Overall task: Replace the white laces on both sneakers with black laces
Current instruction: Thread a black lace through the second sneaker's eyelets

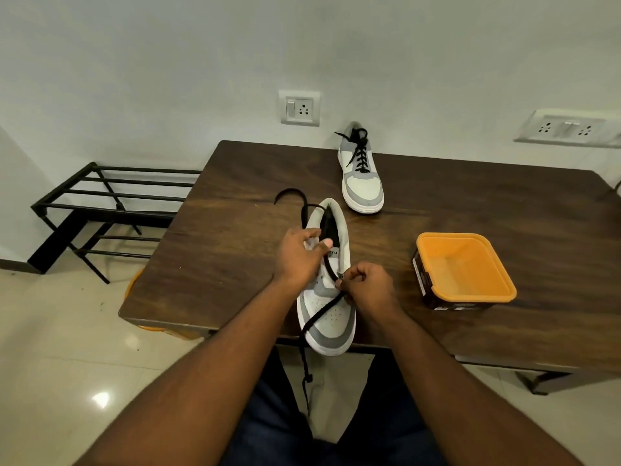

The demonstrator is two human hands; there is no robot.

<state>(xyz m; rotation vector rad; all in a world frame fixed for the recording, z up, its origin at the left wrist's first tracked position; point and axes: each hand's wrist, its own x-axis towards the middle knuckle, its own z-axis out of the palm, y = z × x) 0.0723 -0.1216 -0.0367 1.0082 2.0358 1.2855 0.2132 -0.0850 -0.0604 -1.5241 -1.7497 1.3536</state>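
The near sneaker (327, 297) lies at the table's (470, 196) front edge, toe toward the person, so its eyelets face up for threading; the left hand (299, 260) grips its side and tongue to steady it; the right hand (368, 285) pinches the black lace (322, 311) at an eyelet, one end dangling off the table, the other looping behind the heel; the far sneaker (361, 176) stands already laced black, apart beside the orange tub (465, 269)

Orange tub (465, 269) on wooden table (235, 230); black metal rack (100, 210) alongside; wall sockets (299, 107) behind.
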